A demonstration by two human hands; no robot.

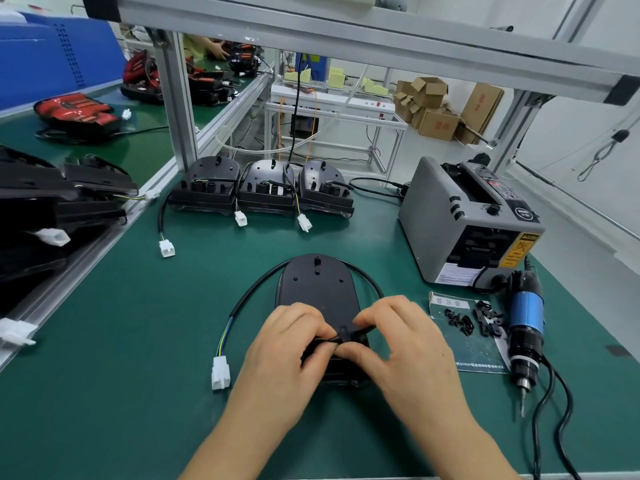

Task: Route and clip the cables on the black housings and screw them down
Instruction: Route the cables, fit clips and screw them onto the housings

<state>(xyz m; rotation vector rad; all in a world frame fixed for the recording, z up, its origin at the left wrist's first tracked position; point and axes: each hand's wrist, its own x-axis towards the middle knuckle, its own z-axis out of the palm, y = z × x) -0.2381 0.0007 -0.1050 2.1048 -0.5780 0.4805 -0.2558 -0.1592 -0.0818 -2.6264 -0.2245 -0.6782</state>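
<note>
On a green bench mat (138, 341), near centre, a person's left hand (287, 344) and right hand (398, 337) meet over the near end of a black housing (317, 289) that lies flat. Both hands have their fingers curled, thumb and forefinger tips pinching the same short stretch of black cable (254, 285) where it crosses the housing. A small black piece sits on the cable between the fingertips, too small to identify.

From there the cable loops round the housing's far end and runs down the left side. It ends in coloured wires and a white connector (221, 372) resting on the mat just left of the left hand.

Three more housings (266, 188) stand in a row at the far edge, each trailing its own lead and plug. To the right sits a grey tape dispenser (474, 220). Nearer, an electric screwdriver (526, 327) lies with its bit pointing toward the near edge, beside a printed sheet (481, 355) scattered with small black clips (474, 318). Stacked dark housings (34, 202) crowd the adjoining bench at far left.
</note>
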